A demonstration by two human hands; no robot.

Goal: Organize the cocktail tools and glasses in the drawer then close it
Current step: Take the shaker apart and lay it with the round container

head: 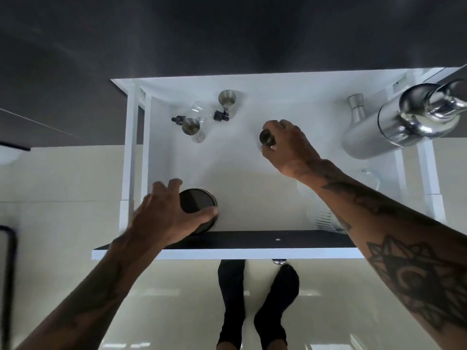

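Inside the open drawer (252, 203), left hand (161, 213) grips an upright tin (198, 207) (mouth up), right hand (288, 145) pinches a jigger (267, 137).

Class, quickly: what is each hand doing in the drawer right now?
Left hand: closed around the large dark tin, near the drawer front.
Right hand: closed on a small dark metal cup.

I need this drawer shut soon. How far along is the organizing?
Partly done. Jiggers and dropper bottles already sit grouped at the back left of the open drawer. In hand: the left hand grips a dark round tin, the right hand a small metal cup. Left: place both, then close the drawer.
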